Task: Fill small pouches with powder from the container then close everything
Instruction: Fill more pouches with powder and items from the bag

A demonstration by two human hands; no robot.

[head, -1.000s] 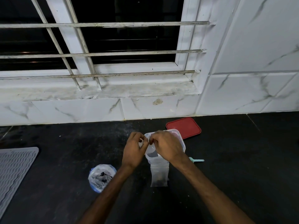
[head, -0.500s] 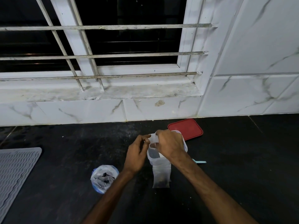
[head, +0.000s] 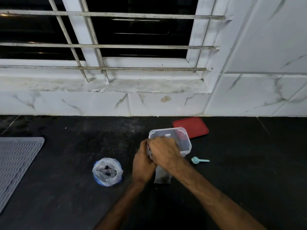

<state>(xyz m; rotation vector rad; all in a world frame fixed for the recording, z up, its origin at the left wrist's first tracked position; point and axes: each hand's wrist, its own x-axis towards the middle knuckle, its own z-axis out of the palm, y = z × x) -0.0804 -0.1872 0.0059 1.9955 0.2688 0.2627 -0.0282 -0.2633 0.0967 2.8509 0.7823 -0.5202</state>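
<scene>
Left hand [head: 143, 163] and right hand [head: 164, 153] meet, fingers curled, pinching the top of 1 thin clear pouch [head: 162, 177]; dark powder sits low in it, below the right wrist. Behind the right hand: open rectangular clear plastic container [head: 186, 138]; beyond, flat red lid [head: 193, 127]. Right: teal scoop [head: 198, 160]. Left of the left hand: crinkled bag [head: 107, 171].

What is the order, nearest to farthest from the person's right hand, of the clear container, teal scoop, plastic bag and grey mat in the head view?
From the right hand, which grips the pouch:
1. clear container, just behind the hand.
2. teal scoop, to its right.
3. plastic bag, to the left, beyond the left hand.
4. grey mat, at the far left edge.
</scene>
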